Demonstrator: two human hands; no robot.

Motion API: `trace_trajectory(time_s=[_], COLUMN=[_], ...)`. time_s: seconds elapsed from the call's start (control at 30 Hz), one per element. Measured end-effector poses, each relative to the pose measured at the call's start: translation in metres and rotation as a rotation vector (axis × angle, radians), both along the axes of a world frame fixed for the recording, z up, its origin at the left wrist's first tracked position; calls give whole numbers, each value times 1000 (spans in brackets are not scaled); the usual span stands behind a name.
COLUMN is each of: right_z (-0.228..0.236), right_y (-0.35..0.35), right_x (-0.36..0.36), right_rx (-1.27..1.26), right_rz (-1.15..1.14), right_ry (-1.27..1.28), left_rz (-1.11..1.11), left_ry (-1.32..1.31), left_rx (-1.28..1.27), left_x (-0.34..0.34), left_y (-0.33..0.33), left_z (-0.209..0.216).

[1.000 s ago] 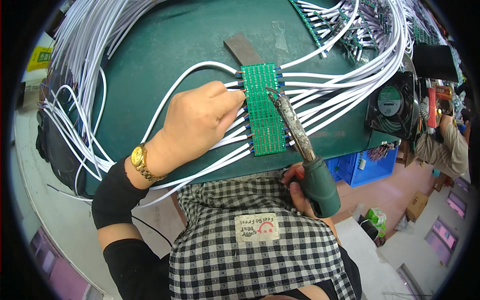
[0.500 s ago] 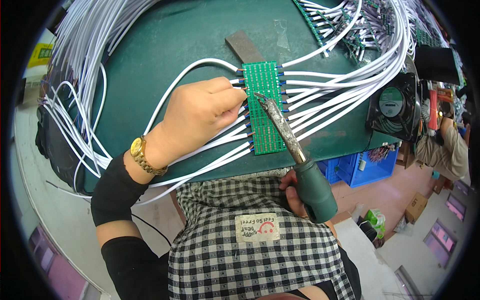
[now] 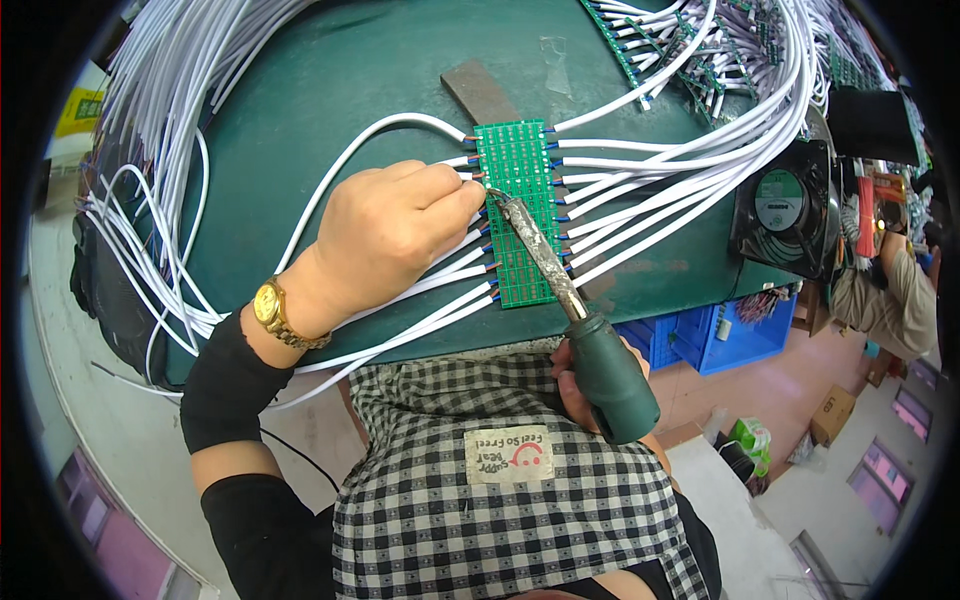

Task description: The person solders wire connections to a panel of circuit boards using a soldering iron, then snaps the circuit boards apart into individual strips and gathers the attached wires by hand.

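Observation:
A green circuit board panel (image 3: 520, 165) lies on the table, with white cables joined by thin coloured wires along both long edges. My left hand (image 3: 390, 230) is closed in a pinch at the panel's left edge, on a white cable whose end the fingers mostly hide. In my right hand (image 3: 570, 390) is a soldering iron (image 3: 612, 380) with a dark green handle, which covers much of that hand. The iron's shaft slants up across the panel. Its bent tip is beside my left fingertips, near the left edge; whether it touches the board I cannot tell.
A flat dark bar (image 3: 478, 90) sticks out from beneath the panel on the green tabletop (image 3: 330, 90). Bundled white cables (image 3: 165, 70) fill the left. Finished-looking boards with cables (image 3: 690, 60) are heaped far right, above a black fan (image 3: 785, 210). Blue bins (image 3: 745, 335) stand below the table edge.
The soldering iron's tip has moved left over the panel, closer to my left fingertips. The panel and both hands appear slightly further left in view. My left hand keeps its pinch.

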State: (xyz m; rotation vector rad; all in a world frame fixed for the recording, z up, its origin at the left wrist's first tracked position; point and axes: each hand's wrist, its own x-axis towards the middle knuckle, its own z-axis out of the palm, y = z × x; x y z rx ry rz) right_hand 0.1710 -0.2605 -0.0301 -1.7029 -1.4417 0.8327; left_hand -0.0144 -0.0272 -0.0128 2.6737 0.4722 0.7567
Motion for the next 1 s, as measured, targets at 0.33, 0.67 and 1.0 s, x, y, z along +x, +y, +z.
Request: trace_trajectory(time_s=[0.33, 0.67, 1.0], right_z=[-1, -9, 12], right_y=[2, -12, 3], right_x=[0, -6, -5], right_rx=[132, -11, -22], right_rz=[159, -77, -55], right_ry=[-327, 8, 53], left_rz=[10, 24, 27], left_ry=[-16, -39, -11], left_rx=[21, 106, 105], left_x=[1, 1, 1], left_y=[-1, -2, -2], left_z=[-1, -7, -7])
